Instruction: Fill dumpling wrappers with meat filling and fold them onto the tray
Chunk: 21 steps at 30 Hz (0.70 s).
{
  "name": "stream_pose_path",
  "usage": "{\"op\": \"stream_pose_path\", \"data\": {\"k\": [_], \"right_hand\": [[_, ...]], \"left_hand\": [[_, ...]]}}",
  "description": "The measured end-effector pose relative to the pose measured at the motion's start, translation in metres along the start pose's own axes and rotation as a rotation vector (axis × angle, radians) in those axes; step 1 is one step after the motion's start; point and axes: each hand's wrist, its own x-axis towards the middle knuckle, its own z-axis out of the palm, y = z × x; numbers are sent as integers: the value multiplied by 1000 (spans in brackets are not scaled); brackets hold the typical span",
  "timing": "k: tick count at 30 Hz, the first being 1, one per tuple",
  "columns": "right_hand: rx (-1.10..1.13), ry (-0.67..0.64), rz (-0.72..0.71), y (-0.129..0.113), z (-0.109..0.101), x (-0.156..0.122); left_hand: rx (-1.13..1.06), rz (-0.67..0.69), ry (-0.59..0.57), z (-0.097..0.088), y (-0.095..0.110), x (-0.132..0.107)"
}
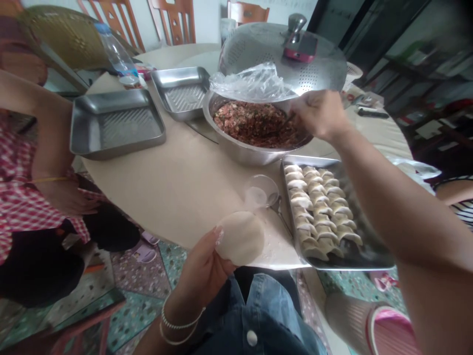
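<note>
My left hand (pixel 207 266) is closed on the edge of a round dumpling wrapper (pixel 244 239), held flat near the table's front edge. Over the right side of a steel bowl (pixel 236 153), my right hand (pixel 321 116) grips a thin dark utensil (pixel 286 124) whose lower end goes into the minced meat filling (pixel 251 123). Its exact kind is hidden by the fingers and filling. A crumpled clear plastic bag (pixel 254 84) lies over the bowl's far rim. Between bowl and wrapper stands a small clear cup (pixel 262 191). Rows of folded dumplings (pixel 318 207) fill much of a metal tray (pixel 373 254) under my right forearm.
Two bare metal trays (pixel 118 125) (pixel 185 93) sit at the left. A large perforated lid (pixel 254 47) carrying a phone (pixel 301 47) stands behind the bowl. A water bottle (pixel 116 52) is far left. Another person's arm (pixel 51 133) rests left; a pink-lined bin (pixel 369 320) stands below right.
</note>
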Motion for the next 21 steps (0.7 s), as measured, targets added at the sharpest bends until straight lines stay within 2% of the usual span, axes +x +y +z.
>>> {"op": "stream_pose_path", "data": {"k": [7, 11, 16, 21], "right_hand": [[300, 120, 202, 31, -5, 4], [439, 206, 315, 47, -3, 9], [586, 262, 449, 57, -4, 7], [712, 295, 520, 60, -4, 4]], "left_hand": [[-10, 9, 78, 2, 1, 1], [-4, 40, 69, 5, 0, 2], [27, 95, 63, 8, 0, 0], [81, 139, 32, 14, 4, -1]]}}
